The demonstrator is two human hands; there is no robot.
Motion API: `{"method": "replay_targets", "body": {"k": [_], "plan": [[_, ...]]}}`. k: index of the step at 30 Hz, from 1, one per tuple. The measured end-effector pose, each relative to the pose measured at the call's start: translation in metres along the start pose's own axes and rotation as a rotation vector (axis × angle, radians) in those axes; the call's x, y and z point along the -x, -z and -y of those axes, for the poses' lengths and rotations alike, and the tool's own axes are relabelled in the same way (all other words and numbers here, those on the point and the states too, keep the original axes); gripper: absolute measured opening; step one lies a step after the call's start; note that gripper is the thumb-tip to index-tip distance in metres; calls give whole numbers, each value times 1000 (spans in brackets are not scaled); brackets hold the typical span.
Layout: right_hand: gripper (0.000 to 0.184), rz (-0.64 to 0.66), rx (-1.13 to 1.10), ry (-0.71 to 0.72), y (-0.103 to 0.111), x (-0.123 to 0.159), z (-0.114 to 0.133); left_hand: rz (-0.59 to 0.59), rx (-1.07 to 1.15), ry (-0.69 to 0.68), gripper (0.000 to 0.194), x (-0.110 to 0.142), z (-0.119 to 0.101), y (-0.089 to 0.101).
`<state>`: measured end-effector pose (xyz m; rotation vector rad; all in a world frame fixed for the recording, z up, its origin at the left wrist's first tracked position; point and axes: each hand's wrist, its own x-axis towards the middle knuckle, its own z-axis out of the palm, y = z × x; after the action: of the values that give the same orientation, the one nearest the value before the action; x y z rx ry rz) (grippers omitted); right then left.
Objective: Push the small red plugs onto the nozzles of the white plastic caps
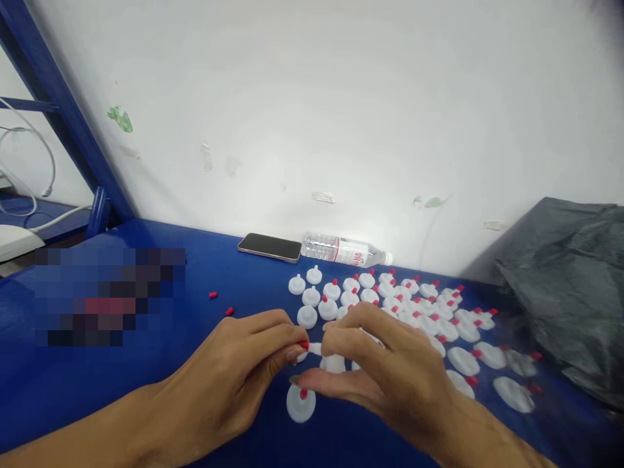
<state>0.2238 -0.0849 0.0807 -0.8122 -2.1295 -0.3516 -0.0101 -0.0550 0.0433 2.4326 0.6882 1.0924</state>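
Note:
Between finger and thumb, my left hand (244, 364) pinches a small red cap (305, 346). My right hand (390, 370) is closed on a white round lid with a nozzle (316, 348). The cap sits at the nozzle's tip; my fingers hide how far over it goes. Just below lies another white lid (299, 411) with a red tip. Beyond my fingers stand several white lids with bare nozzles (307, 316). To the right many white lids with red caps (439, 309) are spread, some behind my right hand.
Two loose red caps (229, 312) lie left of the lids. A phone (270, 247) and a clear plastic bottle (346, 250) rest against the white wall. A dark plastic bag (565, 279) stands at the right on the blue table (195, 273). A blurred patch covers the left.

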Motion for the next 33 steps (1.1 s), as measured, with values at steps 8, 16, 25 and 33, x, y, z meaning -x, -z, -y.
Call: {"method": "replay_targets", "body": {"k": [8,16,25,33], "plan": [[42,-34,77,99,-4,1,1,-11,-38,-59,22,-2,-3,0],[27,9,66,127,-5,-1,-2,-13,-47,-68,23,-6,-6,6],[9,236,-8,-171,-5,-1,-23,303,-833,121,29,-26,28,60],[7,303,-57,-314,0,-2,-23,606,-1016,254,41,-19,30,58]]}}
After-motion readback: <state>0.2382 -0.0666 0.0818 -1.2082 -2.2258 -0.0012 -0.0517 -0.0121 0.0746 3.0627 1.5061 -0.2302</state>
